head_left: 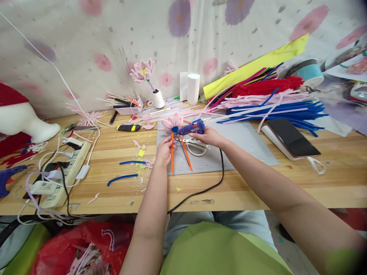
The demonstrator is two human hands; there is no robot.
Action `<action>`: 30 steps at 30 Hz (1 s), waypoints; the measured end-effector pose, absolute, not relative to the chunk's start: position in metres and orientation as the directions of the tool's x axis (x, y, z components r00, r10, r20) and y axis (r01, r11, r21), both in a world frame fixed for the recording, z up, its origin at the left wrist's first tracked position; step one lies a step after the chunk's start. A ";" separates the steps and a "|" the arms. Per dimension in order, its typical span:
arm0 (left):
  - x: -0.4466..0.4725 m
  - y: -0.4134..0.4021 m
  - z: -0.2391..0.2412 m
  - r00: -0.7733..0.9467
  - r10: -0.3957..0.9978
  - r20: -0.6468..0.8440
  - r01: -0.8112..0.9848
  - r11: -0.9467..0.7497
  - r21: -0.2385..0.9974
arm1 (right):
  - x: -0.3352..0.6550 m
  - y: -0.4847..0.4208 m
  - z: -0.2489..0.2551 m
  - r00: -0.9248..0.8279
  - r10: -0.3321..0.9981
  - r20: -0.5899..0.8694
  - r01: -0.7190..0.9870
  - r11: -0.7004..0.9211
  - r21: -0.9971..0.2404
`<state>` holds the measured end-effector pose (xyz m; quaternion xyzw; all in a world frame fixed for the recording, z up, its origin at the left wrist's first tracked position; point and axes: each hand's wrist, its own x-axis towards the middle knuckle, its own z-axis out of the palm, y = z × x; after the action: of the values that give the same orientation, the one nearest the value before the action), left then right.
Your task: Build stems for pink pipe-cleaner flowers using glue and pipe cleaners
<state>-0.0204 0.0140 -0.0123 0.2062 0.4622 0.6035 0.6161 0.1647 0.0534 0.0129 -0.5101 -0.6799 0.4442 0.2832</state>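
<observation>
My right hand [210, 136] is wrapped round the handle of a blue-purple glue gun [190, 129], whose nozzle points left. The nozzle end is close to the blue centre of a pink pipe-cleaner flower [172, 121]; I cannot tell whether they touch. My left hand [164, 151] pinches an orange pipe cleaner [172, 162] upright just below the flower. Whether the flower is joined to it is unclear. A second orange pipe cleaner [186, 153] lies slanted to the right, beside scissors [197, 147] on the grey cutting mat [243, 147].
Bundled blue pipe cleaners [298, 110], with pink and red ones, lie at the back right. A phone [292, 135] rests nearby. Left are a utility knife [128, 127], power strip [69, 175] and another glue gun [10, 177]. The glue gun's black cord [197, 194] crosses the table's front.
</observation>
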 end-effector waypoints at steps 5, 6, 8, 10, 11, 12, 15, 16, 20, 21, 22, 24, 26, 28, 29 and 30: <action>-0.019 0.012 -0.009 -0.207 0.899 -0.386 -0.524 0.232 0.820 | 0.164 0.053 0.012 -0.333 0.942 -0.045 0.429 0.109 -0.897; -0.019 0.012 -0.009 -0.212 0.894 -0.395 -0.523 0.238 0.818 | 0.164 0.052 0.013 -0.333 0.942 -0.045 0.427 0.108 -0.898; -0.019 0.011 -0.008 -0.216 0.891 -0.400 -0.521 0.241 0.818 | 0.163 0.052 0.014 -0.331 0.942 -0.050 0.430 0.104 -0.897; -0.019 0.011 -0.008 -0.217 0.893 -0.395 -0.515 0.239 0.823 | 0.163 0.051 0.015 -0.329 0.943 -0.055 0.436 0.100 -0.894; -0.019 0.011 -0.008 -0.218 0.894 -0.391 -0.512 0.237 0.826 | 0.163 0.051 0.015 -0.330 0.942 -0.054 0.438 0.102 -0.893; -0.019 0.011 -0.008 -0.219 0.894 -0.390 -0.509 0.236 0.828 | 0.163 0.051 0.014 -0.334 0.941 -0.051 0.439 0.107 -0.892; -0.018 0.011 -0.007 -0.226 0.891 -0.393 -0.507 0.237 0.829 | 0.163 0.052 0.013 -0.345 0.938 -0.035 0.445 0.130 -0.886; -0.018 0.011 -0.007 -0.228 0.890 -0.395 -0.507 0.238 0.828 | 0.164 0.052 0.012 -0.348 0.937 -0.029 0.449 0.139 -0.883; -0.018 0.011 -0.006 -0.231 0.888 -0.398 -0.505 0.240 0.829 | 0.164 0.054 0.008 -0.349 0.937 -0.005 0.465 0.169 -0.869; -0.018 0.011 -0.006 -0.229 0.890 -0.395 -0.504 0.239 0.830 | 0.164 0.054 0.007 -0.348 0.938 -0.001 0.467 0.172 -0.868; -0.017 0.011 -0.006 -0.226 0.892 -0.391 -0.503 0.237 0.831 | 0.164 0.055 0.006 -0.345 0.939 0.000 0.468 0.172 -0.867; -0.018 0.010 -0.006 -0.220 0.896 -0.387 -0.504 0.235 0.831 | 0.164 0.056 0.006 -0.338 0.941 -0.011 0.469 0.158 -0.869; -0.018 0.010 -0.006 -0.220 0.894 -0.390 -0.504 0.238 0.830 | 0.164 0.056 0.006 -0.325 0.945 -0.032 0.469 0.132 -0.873; -0.017 0.009 -0.005 -0.225 0.889 -0.398 -0.504 0.244 0.829 | 0.164 0.056 0.007 -0.309 0.950 -0.044 0.464 0.110 -0.879; -0.017 0.009 -0.005 -0.227 0.887 -0.402 -0.505 0.246 0.828 | 0.164 0.056 0.007 -0.299 0.953 -0.047 0.461 0.101 -0.882; -0.017 0.010 -0.005 -0.229 0.885 -0.405 -0.506 0.248 0.826 | 0.164 0.056 0.008 -0.290 0.956 -0.050 0.460 0.093 -0.883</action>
<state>-0.0173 0.0095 -0.0052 0.1820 0.5210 0.5857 0.5937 0.1637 0.0557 0.0081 -0.5205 -0.6800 0.4271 0.2903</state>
